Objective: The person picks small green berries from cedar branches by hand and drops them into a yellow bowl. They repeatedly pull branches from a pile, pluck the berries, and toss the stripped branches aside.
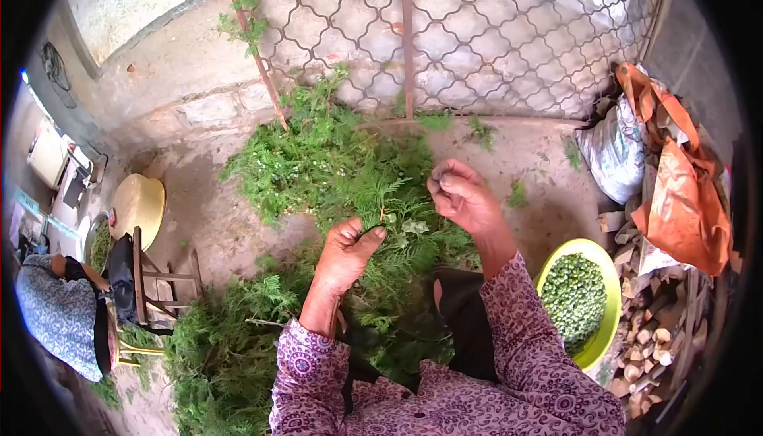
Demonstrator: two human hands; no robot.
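Observation:
My left hand (348,255) is closed, thumb against the fingers, on a feathery evergreen sprig (383,212) with a thin orange-brown stem end. To its right and a little higher, my right hand (467,196) is raised with curled fingers and the thumb pressed to them. Whatever may be in that pinch is too small to make out; the fingertips look dark. Below and beyond both hands lies a large heap of cut evergreen branches (306,154), some bearing pale green cones. A yellow basin (610,297) full of small green cones (572,297) stands right of my knee.
A metal lattice gate (407,46) closes the far side. On the right are a white sack (616,154), orange sacking (685,209) and stacked firewood (652,348). At left, another person (63,309) sits near a wooden stool (163,285) and a tilted yellow basin (141,207).

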